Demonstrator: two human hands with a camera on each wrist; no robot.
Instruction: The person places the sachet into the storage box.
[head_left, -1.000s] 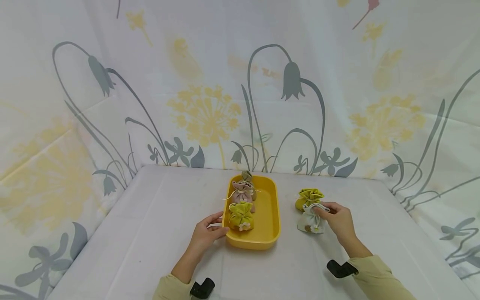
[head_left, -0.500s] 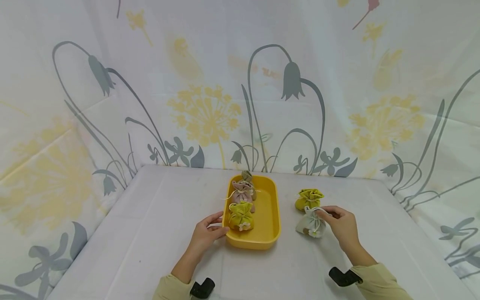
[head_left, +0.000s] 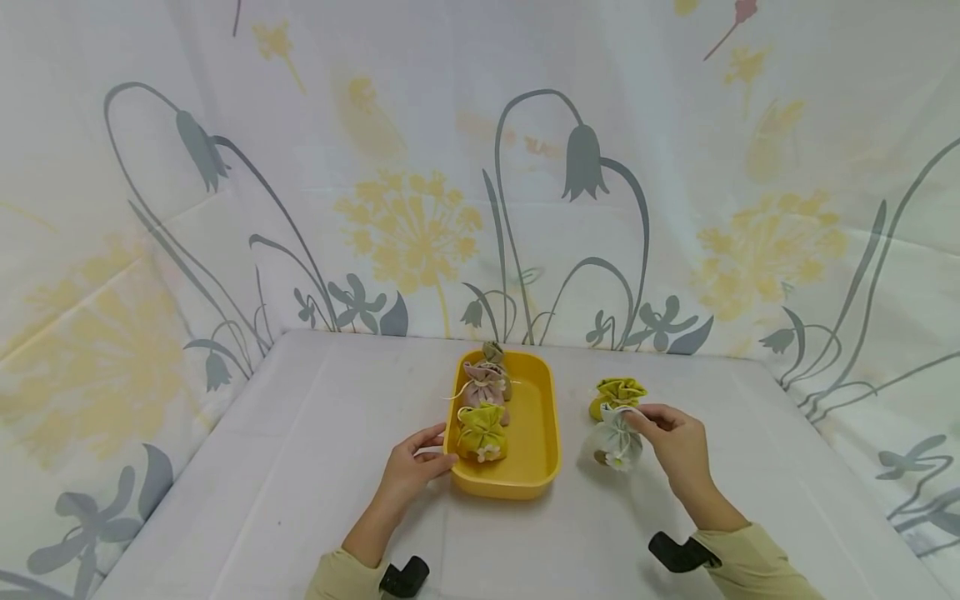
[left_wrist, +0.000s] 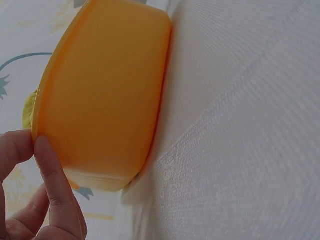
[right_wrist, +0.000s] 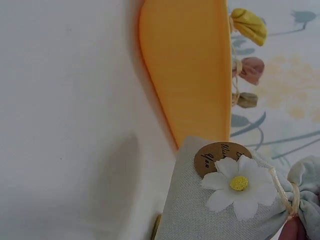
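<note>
right hand [head_left: 675, 442] pinching pale grey-white drawstring cloth pouch w/ daisy [head_left: 617, 440], lifted off table [head_left: 300, 467] now.
a sec ago pouch sat on the white cloth; now it hangs just right of yellow oval plastic tray [head_left: 536, 425], by yellow-green pouch [head_left: 617, 393]. judging from that, it's mid-carry. left hand [head_left: 411, 467] fingers curled round tray rim; 3 pouches inside.

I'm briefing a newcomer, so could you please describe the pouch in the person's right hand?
Start at the yellow tray on the white table. Just right of it, the right hand pinches the neck of a white pouch. Unlike the yellow-green pouch behind it, it is pale and bears a daisy.
</note>
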